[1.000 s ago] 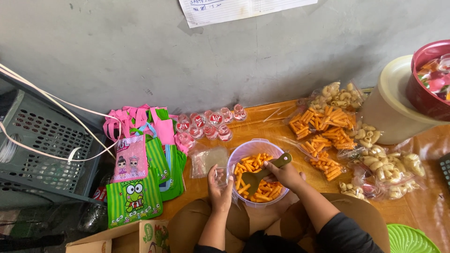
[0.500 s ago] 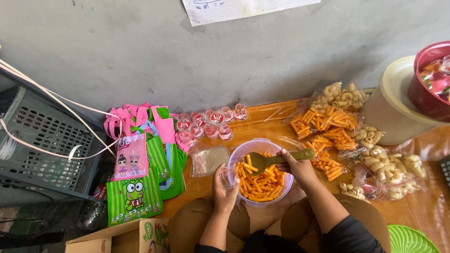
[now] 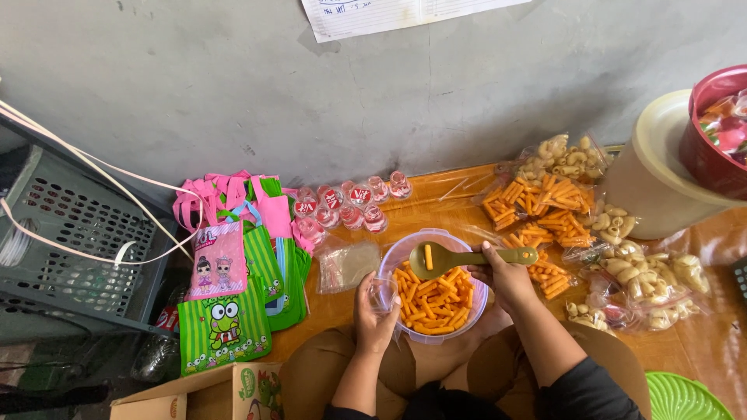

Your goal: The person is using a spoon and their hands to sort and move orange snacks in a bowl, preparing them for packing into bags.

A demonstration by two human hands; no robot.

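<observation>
Olive-green plastic, that was the spoon, and the right hand had its fingers wrapped closed around the handle, holding it level over the clear plastic bowl with a single orange stick snack lying in the scoop. That bowl sat at the near edge of the orange-brown table, right against the person's lap, and it was heaped with orange stick snacks. The left hand was curled shut on a small clear plastic bag, pinching it at the bowl's left rim, though I couldn't tell whether its mouth was open. I'd have judged that bag feather-light, limp and slippery, best held by its top edge with thumb and fingers so it stays spread; the sticks looked dry, stiff and brittle, likely to snap if pressed, so scooping from under suited them better than pinching. Farther back on the table lay filled packets of the same orange sticks and packets of pale curled crackers, well to the right. A row of small sealed water cups sat by the wall, and green and pink cartoon gift bags hung off the left edge beside a grey crate. A cream lidded bucket stood at the right.
</observation>
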